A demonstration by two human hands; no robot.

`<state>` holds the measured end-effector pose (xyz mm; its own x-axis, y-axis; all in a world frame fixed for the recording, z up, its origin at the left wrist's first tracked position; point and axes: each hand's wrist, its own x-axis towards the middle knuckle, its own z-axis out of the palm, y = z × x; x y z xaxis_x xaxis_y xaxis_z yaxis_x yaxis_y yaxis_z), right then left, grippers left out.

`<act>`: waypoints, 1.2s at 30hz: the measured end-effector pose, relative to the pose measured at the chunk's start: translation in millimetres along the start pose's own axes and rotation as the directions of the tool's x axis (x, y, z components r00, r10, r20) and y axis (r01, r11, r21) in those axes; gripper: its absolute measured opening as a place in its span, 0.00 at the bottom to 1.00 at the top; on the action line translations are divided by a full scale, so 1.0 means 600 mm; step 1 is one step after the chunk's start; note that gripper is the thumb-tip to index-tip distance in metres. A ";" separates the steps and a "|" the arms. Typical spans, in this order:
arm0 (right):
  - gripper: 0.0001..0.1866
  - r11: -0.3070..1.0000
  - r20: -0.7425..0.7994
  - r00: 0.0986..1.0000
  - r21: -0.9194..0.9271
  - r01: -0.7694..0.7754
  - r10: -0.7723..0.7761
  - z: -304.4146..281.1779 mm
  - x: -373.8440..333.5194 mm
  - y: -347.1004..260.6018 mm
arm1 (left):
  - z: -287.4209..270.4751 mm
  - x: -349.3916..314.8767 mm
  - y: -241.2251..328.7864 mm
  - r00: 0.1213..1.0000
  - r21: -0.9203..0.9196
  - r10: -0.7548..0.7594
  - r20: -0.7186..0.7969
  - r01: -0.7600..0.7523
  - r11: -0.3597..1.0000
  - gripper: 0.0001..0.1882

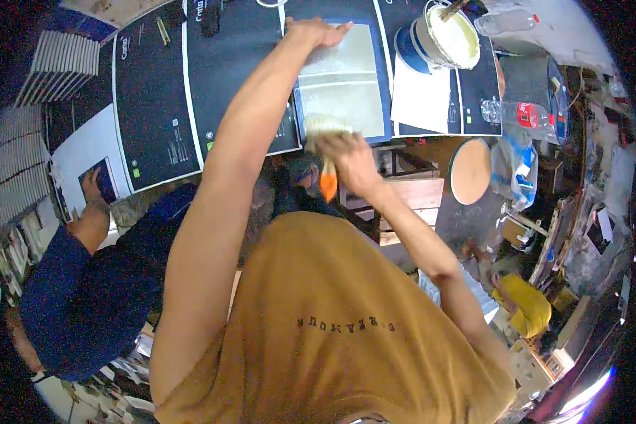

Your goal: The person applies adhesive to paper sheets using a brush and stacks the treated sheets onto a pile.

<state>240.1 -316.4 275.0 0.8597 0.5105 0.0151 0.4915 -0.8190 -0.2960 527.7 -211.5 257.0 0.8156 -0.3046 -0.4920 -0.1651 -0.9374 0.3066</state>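
On the dark table in front of me lies a blue sheet point(385, 92) with pale grey panels point(343, 53) on it, parted by narrow lines, their surface whitish and wet-looking. My left hand point(318, 33) rests on its far edge, fingers stretched out and flat. At the near edge my right hand point(348, 157) is wrapped round a wide brush with an orange handle point(328, 185). The brush's pale bristles point(325, 125) touch the near left part of the panels; hand and brush are slightly blurred.
A bucket point(413, 51) of white paste stands right of the sheet, beside white paper point(420, 100). Clear plastic bottles point(519, 113) lie farther right. At left, a co-worker's hand point(95, 191) touches a small dark piece, near stacked boards point(60, 63). A round-topped stool point(470, 171) stands below the table.
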 end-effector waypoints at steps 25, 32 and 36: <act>0.15 0.979 -0.185 0.983 0.195 0.054 -0.017 -0.067 0.081 0.046 | -0.014 0.004 -0.010 0.998 -0.023 -0.006 0.069 0.007 1.000 0.48; 0.16 0.972 0.171 0.965 0.161 0.172 -0.199 -0.045 -0.032 0.105 | -0.016 -0.010 -0.005 0.993 0.005 -0.037 0.112 0.036 0.999 0.43; 0.16 0.974 0.167 0.971 0.174 0.143 -0.172 -0.089 -0.050 0.120 | -0.006 0.005 0.010 0.990 -0.024 0.004 0.141 -0.001 1.000 0.46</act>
<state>257.4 -404.6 304.2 0.7268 0.6804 -0.0942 0.5774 -0.6795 -0.4527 531.2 -217.4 260.4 0.7284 -0.3294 -0.6008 -0.1524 -0.9328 0.3267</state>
